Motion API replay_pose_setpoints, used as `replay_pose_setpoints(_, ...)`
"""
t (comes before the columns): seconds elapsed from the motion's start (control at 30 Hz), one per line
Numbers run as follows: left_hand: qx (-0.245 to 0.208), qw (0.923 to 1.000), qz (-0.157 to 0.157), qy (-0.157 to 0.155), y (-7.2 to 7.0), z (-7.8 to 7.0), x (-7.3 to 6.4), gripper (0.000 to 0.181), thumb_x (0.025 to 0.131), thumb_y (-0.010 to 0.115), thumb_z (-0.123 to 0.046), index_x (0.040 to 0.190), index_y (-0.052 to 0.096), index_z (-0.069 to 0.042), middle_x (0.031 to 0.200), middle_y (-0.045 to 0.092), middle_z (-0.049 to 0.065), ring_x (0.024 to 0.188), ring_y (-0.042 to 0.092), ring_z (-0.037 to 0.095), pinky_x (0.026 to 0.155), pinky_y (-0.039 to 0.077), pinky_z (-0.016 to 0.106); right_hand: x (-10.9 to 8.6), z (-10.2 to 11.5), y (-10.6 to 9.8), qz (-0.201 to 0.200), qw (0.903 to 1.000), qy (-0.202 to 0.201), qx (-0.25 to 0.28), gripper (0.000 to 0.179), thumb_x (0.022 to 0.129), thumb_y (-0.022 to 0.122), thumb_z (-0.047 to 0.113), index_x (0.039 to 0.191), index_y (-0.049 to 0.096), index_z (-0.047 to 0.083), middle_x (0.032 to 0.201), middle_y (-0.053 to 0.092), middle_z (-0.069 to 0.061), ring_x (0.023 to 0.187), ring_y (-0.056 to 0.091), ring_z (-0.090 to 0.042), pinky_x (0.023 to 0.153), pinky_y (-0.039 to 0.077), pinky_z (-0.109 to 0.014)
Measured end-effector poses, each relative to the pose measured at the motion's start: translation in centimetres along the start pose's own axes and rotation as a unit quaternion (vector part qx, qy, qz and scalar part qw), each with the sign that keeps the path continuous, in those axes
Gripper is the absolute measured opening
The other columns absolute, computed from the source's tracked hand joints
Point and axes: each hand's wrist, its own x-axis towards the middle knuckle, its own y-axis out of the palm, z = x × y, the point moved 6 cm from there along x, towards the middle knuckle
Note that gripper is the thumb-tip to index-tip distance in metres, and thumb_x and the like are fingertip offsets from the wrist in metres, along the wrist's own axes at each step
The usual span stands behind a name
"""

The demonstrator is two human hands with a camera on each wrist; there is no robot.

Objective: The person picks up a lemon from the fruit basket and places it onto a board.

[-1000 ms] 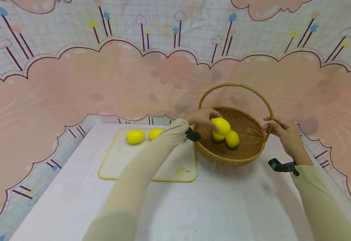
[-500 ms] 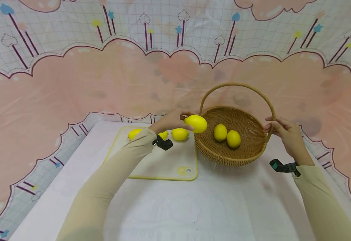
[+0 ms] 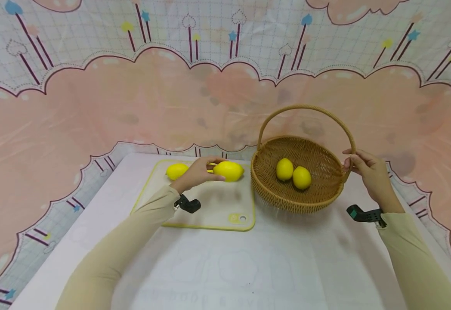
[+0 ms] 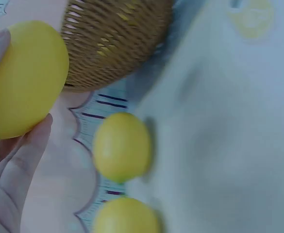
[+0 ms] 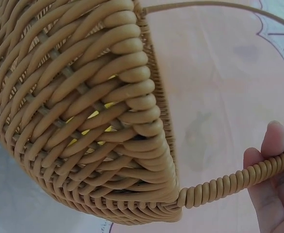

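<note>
The left hand [image 3: 198, 173] has its grip clamped around a smooth, bright yellow oval lemon [image 3: 229, 171], thumb on the near side; the left wrist view shows this fruit raised apart from the other lemons. The right hand [image 3: 372, 172] has its grip clamped on the right side of a thin arched handle [image 3: 307, 106] wrapped in tan cane.

Under the left hand is a white rectangular cutting board [image 3: 210, 217] with a yellow rim; a yellow lemon [image 3: 176, 171] lies near its far left corner, and another shows partly behind the left fingers. Just right of the board, a brown woven wicker basket [image 3: 287, 202] tilts its mouth toward the head camera, two yellow lemons [image 3: 285, 169] side by side inside. Around these spreads a white surface [image 3: 272, 258], backed by a peach cloud-patterned cloth [image 3: 152, 112].
</note>
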Motion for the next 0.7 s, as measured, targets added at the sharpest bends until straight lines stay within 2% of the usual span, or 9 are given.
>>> replay_pose_setpoints(0.13, -0.017, 0.9997, 0.0, -0.018, 0.9, 1.8, -0.6, 0.062, 0.079, 0.075, -0.013, 0.135, 0.05, -0.006, 0.135, 0.051, 0.015, 0.116, 0.058, 0.03, 0.092, 0.053, 0.032, -0.1, -0.1, 0.0, 0.0, 1.0, 0.002, 0.006, 0.024, 0.096, 0.049, 0.017, 0.111, 0.062, 0.004, 0.074, 0.063, 0.007, 0.072, 0.059, -0.004, 0.071, 0.052, -0.01)
replay_pose_setpoints(0.3, -0.001, 0.9995, -0.007, -0.031, 2.0, 3.8, -1.0, 0.06, 0.08, 0.074, -0.013, 0.134, 0.05, -0.003, 0.136, 0.051, 0.015, 0.119, 0.055, 0.03, 0.1, 0.048, 0.036, -0.3, -0.2, -0.1, 0.0, 0.9996, -0.005, 0.028, 0.024, 0.096, 0.049, 0.013, 0.113, 0.06, 0.0, 0.075, 0.064, 0.006, 0.072, 0.06, -0.005, 0.072, 0.053, -0.01)
replay_pose_setpoints(0.47, -0.005, 0.9994, -0.003, -0.035, 2.8, 5.0, -1.3, 0.057, 0.08, 0.074, -0.013, 0.132, 0.052, -0.002, 0.135, 0.052, 0.016, 0.116, 0.056, 0.029, 0.1, 0.048, 0.036, -0.3, -0.2, -0.1, 0.003, 0.9994, -0.013, 0.031, 0.023, 0.096, 0.049, 0.012, 0.112, 0.061, 0.0, 0.076, 0.067, 0.005, 0.073, 0.062, -0.004, 0.072, 0.053, -0.01)
replay_pose_setpoints(0.57, -0.018, 0.999, -0.002, -0.04, 3.0, 5.5, -1.4, 0.056, 0.08, 0.074, -0.011, 0.13, 0.053, -0.001, 0.133, 0.053, 0.017, 0.111, 0.059, 0.029, 0.095, 0.05, 0.036, -0.3, -0.1, 0.1, 0.01, 0.999, -0.021, 0.037, 0.023, 0.096, 0.049, 0.012, 0.112, 0.061, 0.001, 0.077, 0.067, 0.005, 0.073, 0.063, -0.004, 0.073, 0.053, -0.01)
replay_pose_setpoints(0.7, -0.014, 0.9986, 0.001, -0.051, 3.2, 5.8, -1.6, 0.058, 0.08, 0.074, -0.012, 0.132, 0.052, -0.001, 0.131, 0.054, 0.019, 0.11, 0.06, 0.029, 0.095, 0.05, 0.036, -0.2, 0.2, 0.2, 0.021, 0.9975, -0.034, 0.058, 0.025, 0.096, 0.048, 0.013, 0.112, 0.059, -0.002, 0.078, 0.067, 0.004, 0.074, 0.063, -0.005, 0.073, 0.053, -0.011)
